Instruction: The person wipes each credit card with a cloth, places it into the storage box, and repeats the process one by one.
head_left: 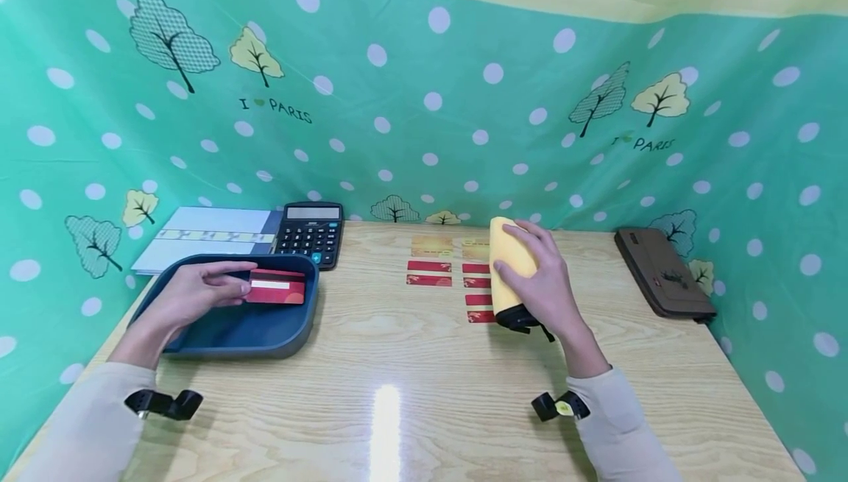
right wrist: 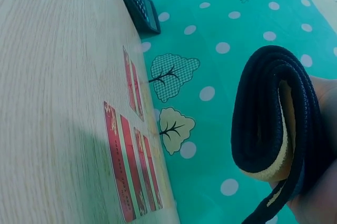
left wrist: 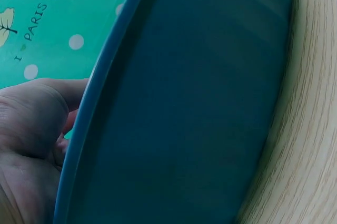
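One yellow roll [head_left: 515, 257], black end [head_left: 515, 317] nearward, red card [head_left: 277, 293] crosswise

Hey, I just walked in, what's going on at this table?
A person is handling things with both hands. The left hand pinches a red card over the blue tray. The right hand grips a rolled yellow cloth, held off the table. Red and gold cards lie in two columns.

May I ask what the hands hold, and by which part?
Head view: left hand, a red card by its left end; right hand, a yellow roll from its right side.
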A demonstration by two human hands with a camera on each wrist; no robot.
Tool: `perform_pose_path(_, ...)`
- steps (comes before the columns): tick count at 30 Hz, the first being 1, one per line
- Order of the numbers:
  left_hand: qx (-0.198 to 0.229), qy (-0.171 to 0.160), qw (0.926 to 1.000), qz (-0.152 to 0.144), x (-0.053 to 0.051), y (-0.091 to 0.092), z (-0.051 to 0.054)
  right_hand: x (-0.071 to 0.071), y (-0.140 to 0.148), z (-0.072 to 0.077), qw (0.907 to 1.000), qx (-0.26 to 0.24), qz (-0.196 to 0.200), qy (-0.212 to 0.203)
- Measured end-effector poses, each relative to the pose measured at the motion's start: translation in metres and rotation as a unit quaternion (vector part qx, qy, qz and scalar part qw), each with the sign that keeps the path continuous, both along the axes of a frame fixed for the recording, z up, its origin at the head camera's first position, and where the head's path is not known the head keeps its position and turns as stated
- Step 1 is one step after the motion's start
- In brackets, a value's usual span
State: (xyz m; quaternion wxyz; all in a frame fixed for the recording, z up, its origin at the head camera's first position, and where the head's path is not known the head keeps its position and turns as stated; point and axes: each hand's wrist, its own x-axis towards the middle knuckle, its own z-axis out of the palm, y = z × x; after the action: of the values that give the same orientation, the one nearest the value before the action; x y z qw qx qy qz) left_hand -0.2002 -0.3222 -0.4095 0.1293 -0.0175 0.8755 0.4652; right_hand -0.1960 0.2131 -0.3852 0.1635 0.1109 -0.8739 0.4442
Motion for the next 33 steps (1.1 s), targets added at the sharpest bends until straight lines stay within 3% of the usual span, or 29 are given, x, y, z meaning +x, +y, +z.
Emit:
perform_pose_path(6, -0.015, 0.008, 0.9998, 0.013, -0.002, -0.003, -0.002, 0.000, 0.001, 0.001, 1.0000, -0.004, 0.000, -0.003)
perform_pose_path(14, 0.010, 0.025, 0.9987, 0.043, -0.004, -0.005, -0.003, -0.001, 0.002, 0.000, 1.0000, -0.008, -0.001, -0.004)
perform_pose_path(23, 0.007, 0.070, 0.9962, 0.051, -0.001, -0.004, 0.002, -0.002, 0.005, 0.000, 0.9999, -0.013, -0.002, 0.005)
perform_pose_path(29, -0.009, 0.105, 0.9932, 0.050, 0.005, 0.023, 0.018, -0.003, 0.008, 0.000, 0.9999, -0.013, -0.005, 0.003)
perform_pose_path(33, -0.015, 0.113, 0.9933, 0.021, 0.006, 0.054, 0.034, -0.004, 0.011, -0.001, 0.9999, -0.015, -0.007, -0.002)
